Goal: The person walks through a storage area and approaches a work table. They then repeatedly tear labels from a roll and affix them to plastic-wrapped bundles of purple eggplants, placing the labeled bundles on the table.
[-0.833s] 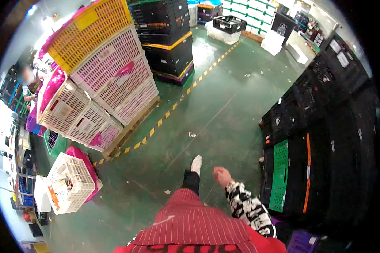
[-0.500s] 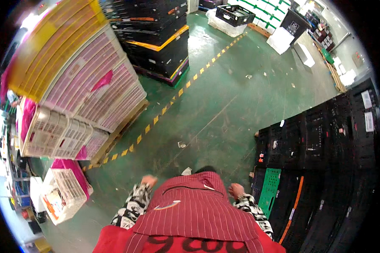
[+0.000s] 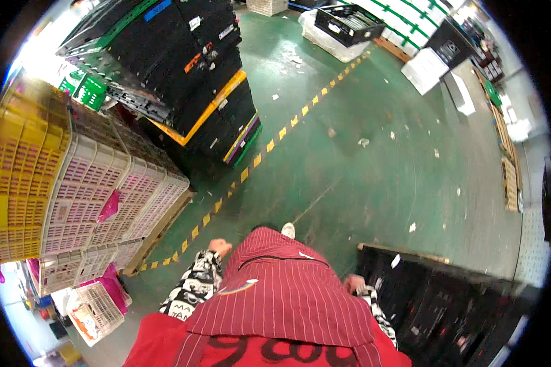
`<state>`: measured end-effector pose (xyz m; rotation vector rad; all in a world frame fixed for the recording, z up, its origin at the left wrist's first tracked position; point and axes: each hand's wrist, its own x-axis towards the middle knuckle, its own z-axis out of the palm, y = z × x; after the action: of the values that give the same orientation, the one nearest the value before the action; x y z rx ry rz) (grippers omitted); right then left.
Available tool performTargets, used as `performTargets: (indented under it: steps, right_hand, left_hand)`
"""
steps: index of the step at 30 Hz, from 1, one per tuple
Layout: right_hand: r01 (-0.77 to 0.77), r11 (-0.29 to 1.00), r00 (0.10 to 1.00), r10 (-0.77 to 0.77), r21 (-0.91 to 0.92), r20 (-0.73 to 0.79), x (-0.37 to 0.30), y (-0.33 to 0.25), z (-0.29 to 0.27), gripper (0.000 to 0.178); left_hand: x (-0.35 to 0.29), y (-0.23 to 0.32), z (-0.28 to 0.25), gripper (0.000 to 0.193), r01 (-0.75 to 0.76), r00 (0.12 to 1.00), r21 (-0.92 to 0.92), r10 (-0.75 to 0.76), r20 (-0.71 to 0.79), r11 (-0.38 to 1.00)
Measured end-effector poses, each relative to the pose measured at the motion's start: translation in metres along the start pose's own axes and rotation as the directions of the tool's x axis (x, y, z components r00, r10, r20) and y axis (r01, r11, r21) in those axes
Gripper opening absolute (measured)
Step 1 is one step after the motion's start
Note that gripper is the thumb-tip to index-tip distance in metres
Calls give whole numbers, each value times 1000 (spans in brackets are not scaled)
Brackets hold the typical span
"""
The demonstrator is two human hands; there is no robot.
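Note:
My left hand (image 3: 220, 247) hangs beside the striped red apron (image 3: 281, 293), fingers curled in and nothing seen in them. On the apron's other side is my right hand (image 3: 354, 284), also curled and partly hidden by the cloth. It is the nearer one to a stack of black crates (image 3: 434, 306) at the lower right. Neither hand touches a crate. A white shoe (image 3: 288, 230) shows on the green floor (image 3: 324, 208) just beyond the apron.
White and yellow lattice crates (image 3: 98, 189) stand on a wooden pallet (image 3: 159, 232) at the left, with a tall black crate stack (image 3: 183, 67) behind. Yellow-and-black floor tape (image 3: 257, 160) runs diagonally past them. Far off, a black crate (image 3: 351, 25) rests on a wrapped white load.
I have moved forward: the crate stacks on both sides have shifted nearer and lower in view. A white shoe has come into sight. Both hands stay low beside the apron.

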<state>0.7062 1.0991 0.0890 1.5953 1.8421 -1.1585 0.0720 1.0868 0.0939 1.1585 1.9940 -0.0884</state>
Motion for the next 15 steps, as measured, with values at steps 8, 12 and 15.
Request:
performTargets:
  steps: [8,12,15]
  right_hand:
    - [568,671,779,-254,476,-573,380,-163,-349,20]
    - [551,459,828,-198,697,-524,481,-231,-475,17]
    - [168,428,984,-121,888,-128,456,-264,-535,12]
  left_hand:
    - [23,16,2,31,320,937,-205,-276,215,925]
    - [121,93,-36,30,342,937,-324,-292,193,882]
    - [188,153,-64,29,363,932,-417,-326,159,833]
